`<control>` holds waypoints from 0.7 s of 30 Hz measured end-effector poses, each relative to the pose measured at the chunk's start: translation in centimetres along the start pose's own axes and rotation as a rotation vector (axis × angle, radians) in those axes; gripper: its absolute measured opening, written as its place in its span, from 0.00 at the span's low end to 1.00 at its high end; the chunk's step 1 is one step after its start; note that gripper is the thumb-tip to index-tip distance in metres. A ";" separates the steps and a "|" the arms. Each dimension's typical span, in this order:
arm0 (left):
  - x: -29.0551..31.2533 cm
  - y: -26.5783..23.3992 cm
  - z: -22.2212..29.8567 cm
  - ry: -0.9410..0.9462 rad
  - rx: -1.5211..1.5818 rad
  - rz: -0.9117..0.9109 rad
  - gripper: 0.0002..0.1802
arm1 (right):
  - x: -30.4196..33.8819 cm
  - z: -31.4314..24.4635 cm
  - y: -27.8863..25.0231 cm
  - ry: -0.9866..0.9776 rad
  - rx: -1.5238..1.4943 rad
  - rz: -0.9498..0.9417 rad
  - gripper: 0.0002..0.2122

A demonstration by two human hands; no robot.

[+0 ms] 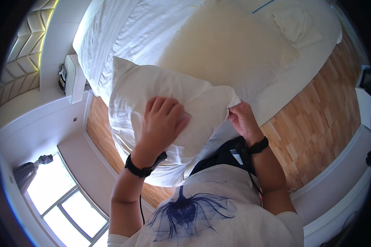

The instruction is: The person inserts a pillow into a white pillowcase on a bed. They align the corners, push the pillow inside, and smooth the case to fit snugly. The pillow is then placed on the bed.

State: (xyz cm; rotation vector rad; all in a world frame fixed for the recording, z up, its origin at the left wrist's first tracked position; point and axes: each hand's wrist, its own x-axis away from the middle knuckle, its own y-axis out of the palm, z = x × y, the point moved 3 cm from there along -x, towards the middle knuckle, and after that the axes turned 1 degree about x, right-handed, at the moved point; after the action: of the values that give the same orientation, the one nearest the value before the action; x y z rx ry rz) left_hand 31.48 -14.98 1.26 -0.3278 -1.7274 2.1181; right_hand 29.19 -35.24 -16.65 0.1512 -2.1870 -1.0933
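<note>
Head-worn fisheye; faces down past close shirt point(226, 220) to left hand point(163, 119), right hand point(244, 118), bed point(140, 24) beyond.

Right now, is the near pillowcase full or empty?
Full, it seems: the pillowcase bulges roundly beneath the left hand, while the right hand pinches its edge.

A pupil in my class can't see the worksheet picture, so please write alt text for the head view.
A right hand pinches a corner of a white pillow at the edge of a bed; the left hand is over the pillow. A fluffy cream piece lies beyond on the bed, with wooden floor nearby and a bright window at lower left.
</note>
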 end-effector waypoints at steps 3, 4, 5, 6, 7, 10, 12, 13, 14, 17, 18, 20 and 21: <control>2.0 0.5 1.9 0.117 0.093 -0.010 0.19 | -0.1 -1.0 0.2 -0.035 0.061 -0.017 0.13; 2.7 0.8 2.7 0.159 0.106 -0.019 0.22 | -0.1 -1.3 0.3 -0.034 0.064 -0.027 0.13; 3.2 1.0 3.5 0.159 0.076 -0.035 0.23 | 0.1 -1.6 0.6 -0.046 0.025 -0.070 0.13; 3.8 1.3 4.2 0.160 0.052 -0.051 0.24 | 0.6 -2.0 1.0 -0.057 -0.009 -0.107 0.14; 4.2 1.7 4.9 0.160 0.028 -0.066 0.26 | 0.9 -2.2 1.3 -0.067 -0.044 -0.145 0.15; 4.9 1.6 5.9 0.124 -0.005 -0.097 0.21 | 0.6 -2.3 1.7 -0.076 0.328 -0.016 0.17; 5.2 1.6 6.1 0.127 -0.050 -0.101 0.19 | 0.2 -2.0 2.9 -0.142 0.407 0.051 0.17; 5.3 1.4 5.9 0.136 -0.077 -0.091 0.18 | 0.1 -2.0 3.4 -0.177 0.448 0.084 0.18; 5.5 1.2 5.8 0.145 -0.104 -0.081 0.17 | 0.0 -2.2 3.7 -0.142 0.452 0.083 0.17; 6.0 0.5 5.4 0.148 -0.086 -0.067 0.15 | -0.4 -2.6 4.5 -0.061 0.476 0.055 0.16; 6.2 0.3 5.2 0.134 -0.086 -0.088 0.15 | -0.6 -2.6 4.8 -0.050 0.500 0.038 0.17; 6.7 0.1 5.1 0.108 -0.084 -0.130 0.15 | -0.9 -2.6 5.3 -0.020 0.527 0.017 0.17; 6.7 -0.1 5.1 0.117 -0.108 -0.120 0.14 | -1.1 -2.6 5.7 -0.002 0.532 0.012 0.18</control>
State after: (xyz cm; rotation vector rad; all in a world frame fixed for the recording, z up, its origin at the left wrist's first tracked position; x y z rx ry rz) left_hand 23.40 -16.52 2.88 -0.3618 -1.7516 1.8881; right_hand 32.66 -32.88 -11.88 0.3681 -2.4294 -0.4808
